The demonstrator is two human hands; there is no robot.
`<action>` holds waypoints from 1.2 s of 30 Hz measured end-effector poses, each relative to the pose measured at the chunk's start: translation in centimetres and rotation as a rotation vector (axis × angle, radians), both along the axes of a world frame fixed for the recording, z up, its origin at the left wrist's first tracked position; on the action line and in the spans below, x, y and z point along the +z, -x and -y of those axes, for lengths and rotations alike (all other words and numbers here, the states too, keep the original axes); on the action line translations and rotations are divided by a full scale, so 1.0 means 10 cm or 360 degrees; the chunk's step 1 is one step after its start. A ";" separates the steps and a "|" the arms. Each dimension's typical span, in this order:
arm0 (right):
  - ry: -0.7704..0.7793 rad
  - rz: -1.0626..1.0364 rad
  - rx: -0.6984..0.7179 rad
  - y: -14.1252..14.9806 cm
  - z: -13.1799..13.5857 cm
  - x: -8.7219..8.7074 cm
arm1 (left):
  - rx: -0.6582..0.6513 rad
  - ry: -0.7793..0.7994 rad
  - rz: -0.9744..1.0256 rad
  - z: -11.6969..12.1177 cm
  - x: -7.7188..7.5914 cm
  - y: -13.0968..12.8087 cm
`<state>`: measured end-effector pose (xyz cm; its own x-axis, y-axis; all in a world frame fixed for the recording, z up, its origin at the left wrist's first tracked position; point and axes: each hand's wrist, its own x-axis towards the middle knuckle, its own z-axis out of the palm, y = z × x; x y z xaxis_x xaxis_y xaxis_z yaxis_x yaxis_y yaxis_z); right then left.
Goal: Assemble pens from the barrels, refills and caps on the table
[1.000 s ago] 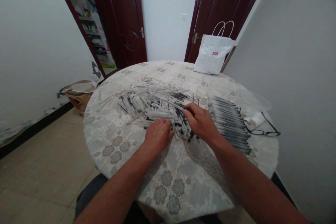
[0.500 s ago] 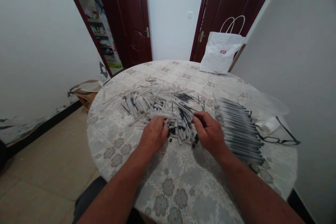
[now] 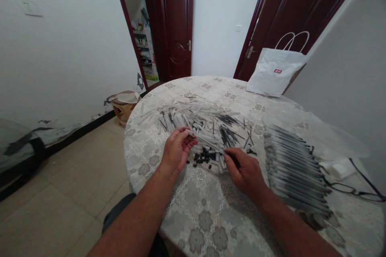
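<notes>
My right hand [image 3: 244, 168] pinches the near end of a slim whitish pen barrel [image 3: 209, 143], which slants up and left over the pile. At its far end is my left hand [image 3: 177, 148], thumb and forefinger closed at the tip with the palm turned inward. Exactly what the left fingertips grip is too small to make out. Beneath and beyond both hands spreads a heap of loose whitish pen barrels [image 3: 181, 118]. Small black caps [image 3: 205, 156] lie between the hands. Dark thin refills [image 3: 229, 136] lie beyond the right hand.
A neat row of grey pens [image 3: 295, 168] lies right of my right arm, on a plastic sheet. Eyeglasses [image 3: 343, 187] and a white roll [image 3: 336, 170] are farther right. A white paper bag [image 3: 276, 72] stands at the back of the round, cloth-covered table [image 3: 205, 225].
The view has swung left. My left hand has lifted off the pile and turned up to the barrel's far end. My right hand keeps its hold, and more black caps are uncovered.
</notes>
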<state>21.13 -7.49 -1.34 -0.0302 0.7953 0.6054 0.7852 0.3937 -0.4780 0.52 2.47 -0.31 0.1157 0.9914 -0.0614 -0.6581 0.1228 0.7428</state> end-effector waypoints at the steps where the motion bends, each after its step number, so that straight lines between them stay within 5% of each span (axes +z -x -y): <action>1: -0.0002 0.0009 0.0004 0.00 0.00 -0.01 | -0.0003 -0.0004 0.0002 0.00 0.00 0.00; 20: -0.0268 0.0355 0.0069 0.01 -0.04 -0.09 | -0.0171 -0.0068 -0.0311 0.03 0.04 0.06; 24: -0.0039 0.0110 0.0041 0.00 0.01 -0.01 | -0.0193 -0.0061 -0.0337 0.04 0.06 0.04; 29: 0.0529 -0.0439 -0.0003 -0.01 0.05 0.10 | -0.0263 -0.0061 -0.0382 0.06 0.08 0.03; 36: 0.0937 -0.1214 0.0155 0.07 0.00 0.02 | -0.0200 -0.0072 -0.0386 0.06 0.08 0.02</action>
<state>20.44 -7.49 -1.10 0.1241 0.9923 -0.0051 0.1590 -0.0250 -0.9870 0.30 1.85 0.50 0.2254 0.9725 -0.0581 -0.4418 0.1552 0.8836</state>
